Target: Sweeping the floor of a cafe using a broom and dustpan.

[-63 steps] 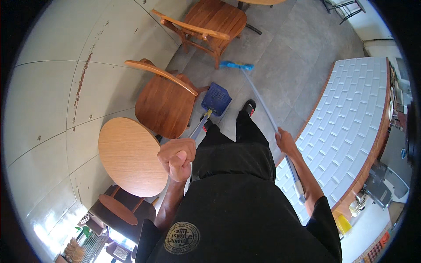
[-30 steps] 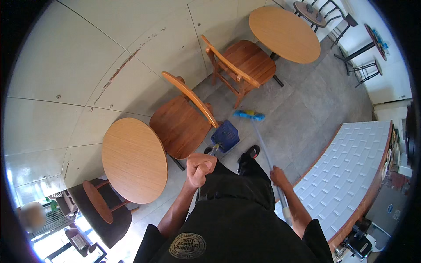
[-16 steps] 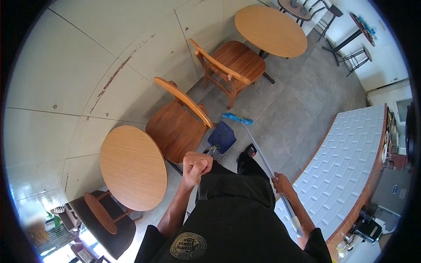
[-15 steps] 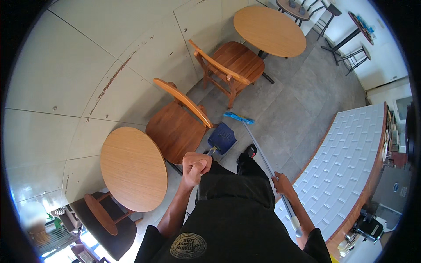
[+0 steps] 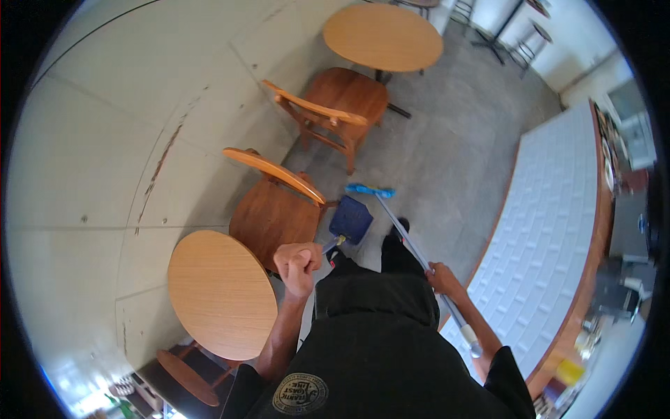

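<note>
My left hand [image 5: 298, 269] is closed around the upper end of a long-handled dustpan's stick, left of my waist. The dark blue dustpan [image 5: 351, 221] rests on the grey floor in front of my feet, beside a chair leg. My right hand [image 5: 442, 278] grips the grey pole of a broom [image 5: 412, 247], whose white-tipped end runs back along my right forearm. The broom's bright blue head [image 5: 370, 190] is on the floor just beyond the dustpan, a small gap between them. Any dirt on the floor or in the pan is too small to make out.
Wooden chairs [image 5: 276, 216] [image 5: 345, 98] and round tables [image 5: 222, 293] [image 5: 382, 36] line the scuffed beige wall [image 5: 105, 167] on the left. At the right stands a white-tiled counter [image 5: 537, 237] with a wooden edge. Bar stools [image 5: 530, 45] are at the far right.
The whole view has swung a little, with the far tables shifting left. My left shoe now shows beside the dustpan. Both hands keep their holds on the dustpan and broom.
</note>
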A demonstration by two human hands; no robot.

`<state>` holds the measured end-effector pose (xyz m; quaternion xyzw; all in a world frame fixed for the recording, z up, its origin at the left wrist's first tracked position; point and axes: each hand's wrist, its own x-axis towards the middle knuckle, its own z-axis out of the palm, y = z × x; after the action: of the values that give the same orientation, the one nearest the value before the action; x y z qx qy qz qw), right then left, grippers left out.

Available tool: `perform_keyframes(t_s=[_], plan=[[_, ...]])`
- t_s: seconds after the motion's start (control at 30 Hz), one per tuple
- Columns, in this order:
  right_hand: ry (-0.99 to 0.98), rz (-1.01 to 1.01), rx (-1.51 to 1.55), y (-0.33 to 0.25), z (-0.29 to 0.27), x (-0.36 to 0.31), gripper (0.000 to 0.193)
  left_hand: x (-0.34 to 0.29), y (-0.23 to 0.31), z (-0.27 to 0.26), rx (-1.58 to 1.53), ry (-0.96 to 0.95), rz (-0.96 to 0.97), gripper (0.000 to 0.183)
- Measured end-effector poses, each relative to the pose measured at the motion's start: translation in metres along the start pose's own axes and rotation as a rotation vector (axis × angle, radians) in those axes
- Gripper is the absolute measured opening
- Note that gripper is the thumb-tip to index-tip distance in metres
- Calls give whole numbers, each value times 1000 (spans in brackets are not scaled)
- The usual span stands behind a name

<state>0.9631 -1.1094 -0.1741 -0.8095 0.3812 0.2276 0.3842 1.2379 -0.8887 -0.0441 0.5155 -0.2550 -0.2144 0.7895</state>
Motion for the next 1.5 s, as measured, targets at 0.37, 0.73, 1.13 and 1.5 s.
perform_keyframes(t_s=[0.37,0.73,1.13,1.5], plan=[[239,323,454,0,-30,-108,36,39,32,75,-27,-285,10,40],[466,436,753,124,-90,-136,37,73,-36,267,-110,-553,-153,38],[647,451,877,225,-174,-132,36,101,-112,456,-224,-675,-237,36],[704,427,854,282,-271,-56,41,176,-194,582,-197,-778,-230,37]])
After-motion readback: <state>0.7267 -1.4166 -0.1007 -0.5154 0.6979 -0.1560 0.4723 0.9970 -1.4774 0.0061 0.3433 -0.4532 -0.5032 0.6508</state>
